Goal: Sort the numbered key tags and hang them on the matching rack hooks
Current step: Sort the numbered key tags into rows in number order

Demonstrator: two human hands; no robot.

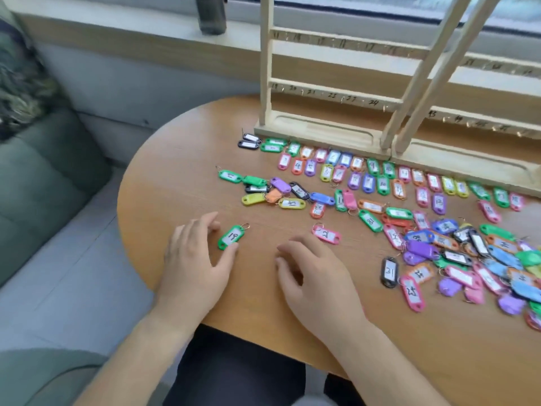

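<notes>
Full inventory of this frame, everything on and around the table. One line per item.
key tags: dozens, mixed colours, rows by the rack bases, loose pile at right
tag 19: one, green, alone by left thumb
tag 22: one, pink, alone ahead of right hand
racks: two, pale wood, table's far side
table: one, brown wood, centre
bottle: one, dark, window sill
sofa: one, grey-green, left
cushion: one, dark patterned, on sofa
left hand: one, empty, beside tag 19
right hand: one, empty, fingers loosely curled

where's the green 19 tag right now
In the head view the green tag marked 19 lies flat on the wooden table, between thumb and fingertips of the left hand; the pink tag marked 22 lies apart to its right.
</notes>
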